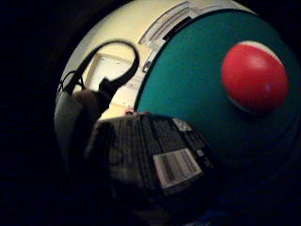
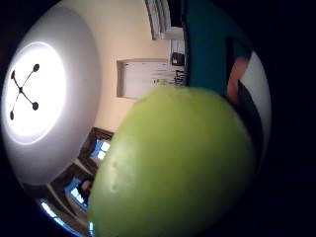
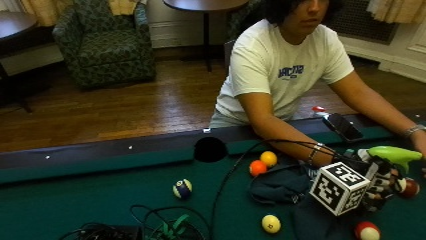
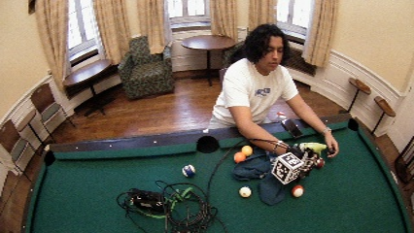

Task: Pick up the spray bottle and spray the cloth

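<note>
Outside view: right hand (image 3: 383, 182) grips spray bottle (image 3: 394, 154) | little-finger palm view: barcode label (image 1: 176, 168)

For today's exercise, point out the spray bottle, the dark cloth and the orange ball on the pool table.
spray bottle (image 3: 394, 153), outside view, on its green head.
dark cloth (image 3: 276, 186), outside view, on its bunched middle.
orange ball (image 3: 257, 167), outside view, on its centre.

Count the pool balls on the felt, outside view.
6. Yellow ball and orange ball by the rail; blue-striped ball alone; pale yellow ball below the cloth; red-and-white ball at the bottom edge; dark red ball beside the gloved hand. More may be hidden.
</note>
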A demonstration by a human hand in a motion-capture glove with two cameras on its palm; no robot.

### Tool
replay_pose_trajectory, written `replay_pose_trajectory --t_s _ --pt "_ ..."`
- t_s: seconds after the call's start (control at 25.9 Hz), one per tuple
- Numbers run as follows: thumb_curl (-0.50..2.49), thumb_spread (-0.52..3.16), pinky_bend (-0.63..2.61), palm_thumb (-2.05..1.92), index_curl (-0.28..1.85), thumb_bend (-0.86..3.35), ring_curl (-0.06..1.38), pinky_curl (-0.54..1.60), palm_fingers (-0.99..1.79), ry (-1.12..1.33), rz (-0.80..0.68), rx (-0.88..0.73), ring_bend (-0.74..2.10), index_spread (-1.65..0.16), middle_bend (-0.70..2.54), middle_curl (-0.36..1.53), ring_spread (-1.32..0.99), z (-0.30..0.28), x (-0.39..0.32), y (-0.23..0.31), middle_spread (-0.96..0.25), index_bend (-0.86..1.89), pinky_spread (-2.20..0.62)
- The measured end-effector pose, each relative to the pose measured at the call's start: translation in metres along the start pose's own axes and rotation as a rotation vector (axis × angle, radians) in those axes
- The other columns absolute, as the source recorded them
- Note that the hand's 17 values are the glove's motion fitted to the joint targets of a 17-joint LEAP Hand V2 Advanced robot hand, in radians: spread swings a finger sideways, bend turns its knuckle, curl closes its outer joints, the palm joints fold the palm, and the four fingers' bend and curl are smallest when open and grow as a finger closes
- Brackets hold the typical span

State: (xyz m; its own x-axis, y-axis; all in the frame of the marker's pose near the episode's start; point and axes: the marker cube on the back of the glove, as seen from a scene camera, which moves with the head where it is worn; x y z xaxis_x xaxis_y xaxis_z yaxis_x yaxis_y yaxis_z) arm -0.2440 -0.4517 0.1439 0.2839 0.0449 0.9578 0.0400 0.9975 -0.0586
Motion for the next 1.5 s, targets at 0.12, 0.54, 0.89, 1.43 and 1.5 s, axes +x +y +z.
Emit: replay_pose_trajectory --t_s 0.12,0.54,0.89,1.43,1.5 --pt "0.81 0.29 0.24 0.93 0.57 -0.03 0.45 0.36 1.15 0.025 0.025 -0.019 0.62 -0.28 0.69 0.55 -0.2 -0.003 0.005 0.006 -0.21 0.39 -0.15" --pt "0.7 0.7 0.25 0.84 0.46 -0.04 0.4 0.36 0.68 0.212 0.071 -0.044 0.46 -0.36 0.38 0.43 -0.16 -0.034 0.009 0.043 -0.2 0.13 0.08" --pt "0.62 0.85 0.33 0.83 0.37 -0.03 0.34 0.36 0.56 0.35 -0.017 -0.041 0.36 -0.39 0.24 0.37 -0.15 -0.07 -0.012 0.09 -0.19 0.11 0.14" --pt "0.52 0.92 0.26 0.74 0.32 -0.05 0.34 0.35 0.63 0.846 -0.265 0.001 0.37 -0.4 0.22 0.37 -0.16 -0.145 -0.014 0.173 -0.2 0.13 0.14" --pt "0.49 0.93 0.25 0.64 0.31 -0.09 0.34 0.35 0.61 0.919 -0.284 0.001 0.37 -0.41 0.22 0.37 -0.17 -0.154 -0.01 0.182 -0.2 0.12 0.14"
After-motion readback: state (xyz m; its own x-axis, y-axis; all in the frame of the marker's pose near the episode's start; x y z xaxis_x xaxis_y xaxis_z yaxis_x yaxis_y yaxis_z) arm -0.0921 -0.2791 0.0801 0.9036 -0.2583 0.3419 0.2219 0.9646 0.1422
